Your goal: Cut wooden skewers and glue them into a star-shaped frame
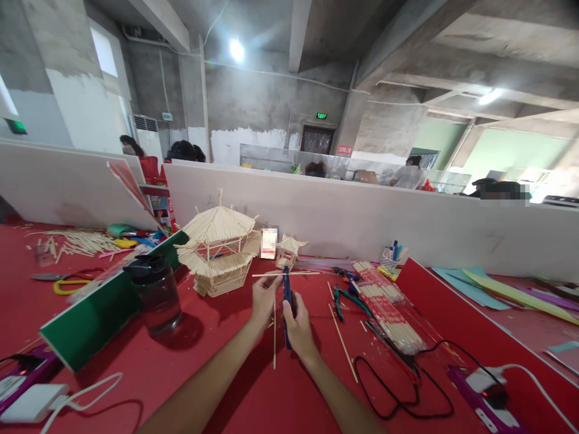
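Note:
Between the fingertips of my left hand [265,295] is a thin wooden stick [305,273], held level across my view. My right hand [296,322] is wrapped round dark blue-handled pliers [286,289], their head up at the stick; I cannot tell whether the jaws bite it. Below my hands, another stick [274,343] lies on the red table. Just beyond stand a large pagoda model made of sticks [221,250] and a smaller stick pavilion [289,248].
A dark water bottle [156,295] stands at the left by a green divider [99,313]. To the right lie green-handled pliers [350,298], packs of sticks [389,313] and a looping black cable [398,404]. A white partition [407,223] closes the back; people sit beyond.

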Tool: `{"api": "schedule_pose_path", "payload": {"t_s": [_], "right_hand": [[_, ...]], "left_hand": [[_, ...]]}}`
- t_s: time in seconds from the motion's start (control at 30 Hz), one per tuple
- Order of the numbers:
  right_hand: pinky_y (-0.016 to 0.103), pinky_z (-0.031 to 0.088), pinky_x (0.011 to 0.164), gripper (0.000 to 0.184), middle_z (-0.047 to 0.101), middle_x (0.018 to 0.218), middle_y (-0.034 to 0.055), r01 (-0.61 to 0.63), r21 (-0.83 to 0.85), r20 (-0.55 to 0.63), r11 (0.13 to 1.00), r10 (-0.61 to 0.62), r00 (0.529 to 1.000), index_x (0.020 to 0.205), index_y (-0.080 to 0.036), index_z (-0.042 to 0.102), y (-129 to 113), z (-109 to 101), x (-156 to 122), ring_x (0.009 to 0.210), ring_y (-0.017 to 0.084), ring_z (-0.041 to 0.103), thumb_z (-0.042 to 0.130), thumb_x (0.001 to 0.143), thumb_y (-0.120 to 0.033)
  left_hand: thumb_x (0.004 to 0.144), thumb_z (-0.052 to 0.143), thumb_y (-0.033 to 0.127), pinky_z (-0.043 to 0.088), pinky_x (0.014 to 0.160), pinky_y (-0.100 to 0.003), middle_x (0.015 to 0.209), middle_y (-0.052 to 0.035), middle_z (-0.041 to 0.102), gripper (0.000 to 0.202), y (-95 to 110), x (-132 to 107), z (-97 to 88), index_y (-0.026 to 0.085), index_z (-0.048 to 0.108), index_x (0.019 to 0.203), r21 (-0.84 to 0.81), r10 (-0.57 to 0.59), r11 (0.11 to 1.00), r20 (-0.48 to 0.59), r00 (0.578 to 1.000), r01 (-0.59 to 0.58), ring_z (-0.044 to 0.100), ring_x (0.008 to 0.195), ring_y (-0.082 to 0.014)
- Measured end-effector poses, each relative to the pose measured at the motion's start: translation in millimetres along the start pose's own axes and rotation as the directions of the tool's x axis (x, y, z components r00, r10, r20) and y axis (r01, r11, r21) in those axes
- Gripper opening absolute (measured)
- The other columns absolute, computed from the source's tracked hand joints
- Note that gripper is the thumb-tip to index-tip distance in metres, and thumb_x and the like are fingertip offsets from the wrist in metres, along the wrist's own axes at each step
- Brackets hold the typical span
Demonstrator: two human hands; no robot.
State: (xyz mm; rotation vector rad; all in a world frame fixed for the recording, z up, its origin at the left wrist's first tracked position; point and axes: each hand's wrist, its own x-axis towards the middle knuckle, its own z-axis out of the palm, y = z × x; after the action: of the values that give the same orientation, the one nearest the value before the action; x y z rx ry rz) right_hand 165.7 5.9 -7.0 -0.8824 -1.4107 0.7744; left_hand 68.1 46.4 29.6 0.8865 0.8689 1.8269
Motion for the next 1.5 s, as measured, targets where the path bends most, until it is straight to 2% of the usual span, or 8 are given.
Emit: {"api": "schedule_pose_path", "payload": {"t_s": [0.27,0.9,1.2,1.3,1.37,1.5], "right_hand": [[0.034,0.048,0.093,0.035,0.069,0.113,0.0088,-0.020,0.016,0.020,1.000,0.020,1.000,0.120,-0.019,0.060,0,0,-1,0.107,0.023,0.063,0.051,0.092,-0.038],[0.030,0.050,0.084,0.038,0.069,0.110,0.0093,-0.062,0.005,0.041,0.998,0.061,0.997,0.120,-0.016,0.057,0,0,-2,0.097,0.021,0.064,0.048,0.094,-0.042],[0.032,0.049,0.088,0.038,0.067,0.111,0.0089,-0.048,-0.014,0.050,0.999,0.049,0.998,0.120,-0.018,0.056,0,0,-1,0.102,0.021,0.063,0.046,0.095,-0.044],[0.032,0.050,0.087,0.040,0.066,0.109,0.0086,-0.047,-0.018,0.061,0.999,0.048,0.997,0.122,-0.018,0.054,-1,-2,1,0.099,0.021,0.063,0.046,0.095,-0.046],[0.031,0.052,0.079,0.041,0.066,0.100,0.0071,-0.057,-0.019,0.088,0.998,0.058,0.994,0.122,-0.018,0.053,-1,-6,3,0.087,0.020,0.063,0.045,0.096,-0.048],[0.029,0.052,0.065,0.045,0.063,0.089,0.0037,-0.090,0.016,0.165,0.996,0.087,0.982,0.124,-0.018,0.050,-1,-19,9,0.067,0.016,0.058,0.041,0.096,-0.052]], "left_hand": [[0.055,0.087,0.042,0.050,0.080,-0.031,0.081,-0.0070,0.076,0.038,1,0,0.6,0.015,0.075,0.078,-0.005,0.007,1.000,0.000,1.000,-0.007,0.069,0.080,-0.0201],[0.057,0.086,0.041,0.051,0.077,-0.030,0.080,-0.0069,0.076,0.035,2,0,0.8,0.014,0.075,0.077,0.017,0.019,1.000,0.016,1.000,-0.019,0.069,0.078,-0.0195],[0.060,0.084,0.041,0.051,0.082,-0.031,0.086,-0.0074,0.076,0.036,-2,0,-1.1,0.015,0.074,0.082,0.022,0.039,0.999,0.033,0.999,-0.040,0.069,0.085,-0.0207],[0.063,0.083,0.043,0.052,0.083,-0.032,0.092,-0.0088,0.075,0.040,1,0,-6.3,0.015,0.073,0.089,0.047,0.034,0.998,0.080,0.996,-0.038,0.069,0.089,-0.0220],[0.067,0.081,0.044,0.053,0.083,-0.032,0.102,-0.0102,0.074,0.045,6,1,-13.4,0.016,0.071,0.100,0.069,0.046,0.996,0.129,0.991,-0.056,0.068,0.094,-0.0225],[0.075,0.076,0.048,0.053,0.089,-0.035,0.123,-0.0125,0.065,0.055,27,7,-35.0,0.020,0.060,0.119,0.152,0.183,0.966,0.168,0.969,-0.208,0.066,0.104,-0.0233]]}}
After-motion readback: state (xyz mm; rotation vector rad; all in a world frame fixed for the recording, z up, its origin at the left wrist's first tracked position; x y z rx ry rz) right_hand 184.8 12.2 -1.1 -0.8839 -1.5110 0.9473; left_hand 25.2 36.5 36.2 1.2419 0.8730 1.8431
